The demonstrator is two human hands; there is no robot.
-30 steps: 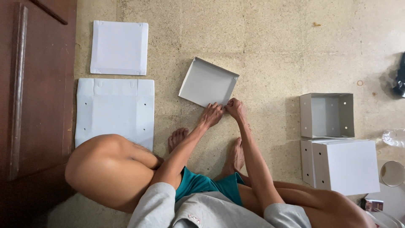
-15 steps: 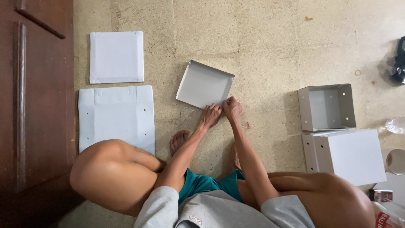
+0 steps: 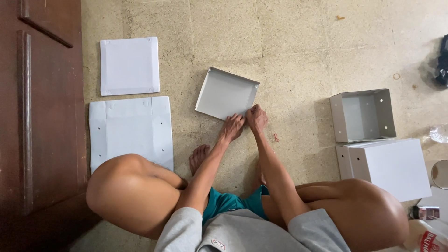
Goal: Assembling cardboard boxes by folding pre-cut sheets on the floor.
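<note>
**Mia:** Head camera looks straight down. What do the hands do?

**Ben:** Both hands sit on the near edge of a flat grey cardboard sheet with folded-up sides [image 3: 226, 93]. It lies tilted on the speckled stone floor [image 3: 289, 51], in the middle, a bit far from the person's bare feet.

**Mia:** Are the hands gripping it?

**Ben:** The left hand [image 3: 232, 128] lies with fingers bent down onto the near edge. The right hand [image 3: 256, 117] is curled up at the near right corner, fingers pressed together, as if pinching the flap there. I cannot tell for sure if it holds the flap.

**Mia:** How would you do this well?

**Ben:** I think you press the sheet flat with one hand so it does not slide. Then fold the edge slowly along its line.

**Mia:** What else is there?

**Ben:** On the left lie a small white square sheet [image 3: 129, 66] and a big white sheet with little holes [image 3: 130, 128], by a brown wooden door [image 3: 39, 116]. On the right stand an open grey box [image 3: 363, 115] and a white closed box [image 3: 392, 169].
</note>
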